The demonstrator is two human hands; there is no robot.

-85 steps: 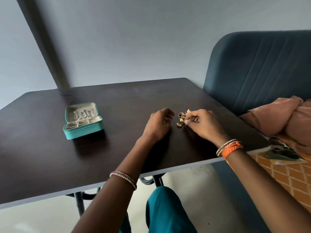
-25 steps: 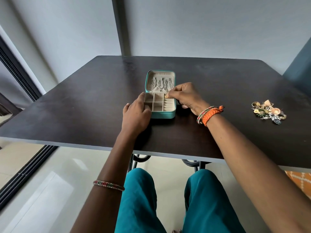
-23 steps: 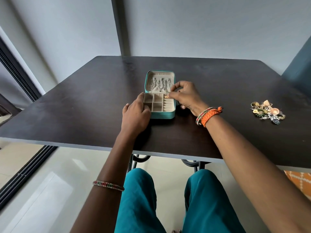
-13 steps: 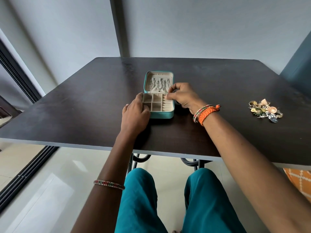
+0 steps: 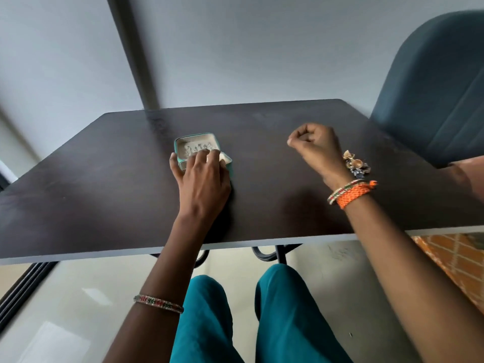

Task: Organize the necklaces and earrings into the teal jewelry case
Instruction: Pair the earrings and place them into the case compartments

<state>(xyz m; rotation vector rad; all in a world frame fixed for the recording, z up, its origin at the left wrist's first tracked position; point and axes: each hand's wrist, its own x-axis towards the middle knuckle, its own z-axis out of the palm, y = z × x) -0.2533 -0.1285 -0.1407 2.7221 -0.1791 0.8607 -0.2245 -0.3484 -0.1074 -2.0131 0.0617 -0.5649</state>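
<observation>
Here our flat left hand (image 5: 203,176) hides most of the one open teal jewelry case (image 5: 183,142) mid-table; our right hand (image 5: 315,146), curled and seemingly empty, half-covers one blurred earring pile (image 5: 356,163) right.

dark desk, 2 things sitting on it

The desk (image 5: 104,184) has a pale front edge. The open teal jewelry case (image 5: 183,138) sits near the middle, and a little heap of earrings (image 5: 356,163) lies well off to its right.
</observation>
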